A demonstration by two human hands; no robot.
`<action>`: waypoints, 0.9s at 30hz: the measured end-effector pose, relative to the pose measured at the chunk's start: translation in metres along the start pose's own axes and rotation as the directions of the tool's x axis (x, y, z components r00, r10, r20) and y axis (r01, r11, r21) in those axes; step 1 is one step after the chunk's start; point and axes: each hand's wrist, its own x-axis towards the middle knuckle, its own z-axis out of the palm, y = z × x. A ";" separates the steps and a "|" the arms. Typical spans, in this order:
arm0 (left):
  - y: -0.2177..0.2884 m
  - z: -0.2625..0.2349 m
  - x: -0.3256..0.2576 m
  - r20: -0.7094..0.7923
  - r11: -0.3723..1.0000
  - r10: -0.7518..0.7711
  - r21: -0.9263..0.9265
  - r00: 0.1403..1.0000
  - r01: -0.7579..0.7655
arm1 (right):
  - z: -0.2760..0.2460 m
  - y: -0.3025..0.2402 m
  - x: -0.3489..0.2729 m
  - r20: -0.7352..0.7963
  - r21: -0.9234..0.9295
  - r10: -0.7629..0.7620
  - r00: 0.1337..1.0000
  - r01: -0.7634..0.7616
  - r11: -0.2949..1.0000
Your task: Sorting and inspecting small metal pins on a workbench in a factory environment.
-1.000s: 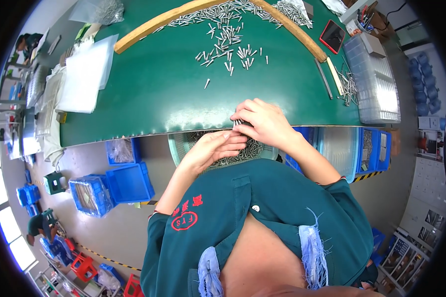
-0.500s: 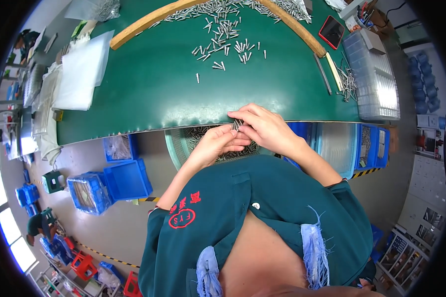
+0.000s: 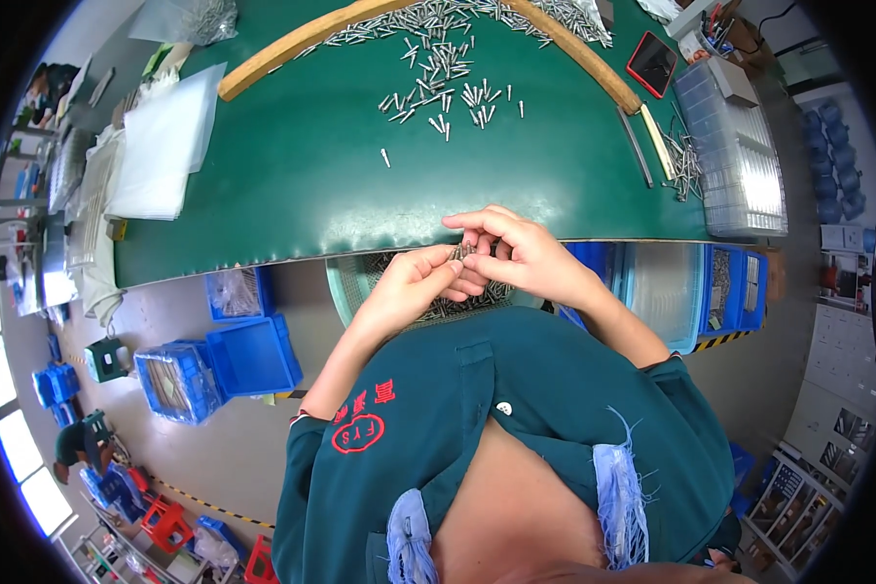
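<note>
Close together at the table's near edge, my two hands work over a pale green basket heaped with small metal pins. My left hand is closed, its thumb and fingers pinching a few small metal pins that point upward. My right hand meets them from the other side, thumb and bent fingers touching the same pins, its index finger stretched out above. The fingers partly hide how many pins there are. On the green tabletop ahead lie loose pins, with a single pin nearest to me.
A bent wooden strip borders the far pin heap. Plastic sheets lie at the left. To the right are a red-edged phone, thin metal rods and clear plastic trays. Blue bins stand below the table.
My right fingers have lifted and spread a little, showing more of the held pins. On the tabletop, the nearest single pin and a pair beyond it have turned slightly.
</note>
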 end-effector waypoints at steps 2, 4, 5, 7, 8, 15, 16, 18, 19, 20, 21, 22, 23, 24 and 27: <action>0.002 0.000 -0.001 0.010 1.000 -0.010 -0.014 1.000 0.010 | 0.000 -0.002 0.000 0.002 0.032 0.003 1.000 -0.003 0.999; 0.003 0.001 -0.001 -0.003 0.999 -0.018 -0.048 1.000 0.018 | 0.000 -0.004 0.000 -0.014 0.002 0.000 1.000 0.000 1.000; 0.003 0.001 -0.001 -0.003 0.999 -0.019 -0.048 1.000 0.019 | -0.001 -0.005 0.000 -0.014 0.003 0.000 1.000 0.000 1.000; 0.003 0.001 -0.002 -0.004 0.999 -0.022 -0.042 1.000 0.022 | -0.002 -0.007 -0.001 -0.021 -0.063 -0.025 0.999 0.023 0.998; 0.004 0.000 -0.002 -0.002 0.999 -0.024 -0.043 1.000 0.024 | -0.002 -0.009 -0.001 -0.021 -0.062 -0.023 1.000 0.021 0.998; 0.009 0.001 -0.004 0.006 0.997 -0.057 -0.053 0.998 0.057 | -0.004 -0.010 -0.001 -0.038 -0.066 0.013 0.999 -0.016 0.998; 0.009 0.001 -0.005 0.006 0.997 -0.046 -0.060 0.999 0.046 | -0.004 -0.010 -0.001 -0.043 -0.068 0.007 0.999 -0.010 0.998; 0.009 0.001 -0.005 -0.001 0.998 -0.043 -0.046 0.999 0.042 | -0.004 -0.011 -0.002 -0.045 -0.067 0.008 0.999 -0.011 0.998; 0.009 0.001 -0.005 -0.009 0.999 -0.037 -0.033 0.999 0.037 | -0.004 -0.011 -0.002 -0.047 -0.067 0.008 0.999 -0.012 0.998; 0.010 0.002 -0.006 -0.009 0.999 -0.039 -0.033 0.999 0.038 | -0.004 -0.011 -0.002 -0.047 -0.065 0.009 0.999 -0.012 0.998; 0.011 0.002 -0.006 -0.011 0.999 -0.044 -0.033 0.999 0.044 | -0.004 -0.011 -0.002 -0.046 -0.050 0.019 0.999 -0.021 0.999; 0.011 0.002 -0.007 -0.012 0.998 -0.049 -0.032 0.999 0.049 | -0.004 -0.011 -0.002 -0.045 -0.035 0.028 0.999 -0.030 0.999; 0.012 0.001 -0.007 -0.013 0.998 -0.050 -0.033 0.999 0.050 | -0.004 -0.011 -0.002 -0.044 -0.034 0.029 0.999 -0.030 0.999; 0.012 0.001 -0.007 -0.004 0.997 -0.067 -0.034 0.998 0.067 | -0.005 -0.011 -0.001 -0.034 -0.058 0.011 0.999 -0.013 0.998; 0.012 0.000 -0.007 0.003 0.996 -0.081 -0.035 0.997 0.082 | -0.005 -0.010 -0.001 -0.026 -0.075 0.002 1.000 -0.004 0.997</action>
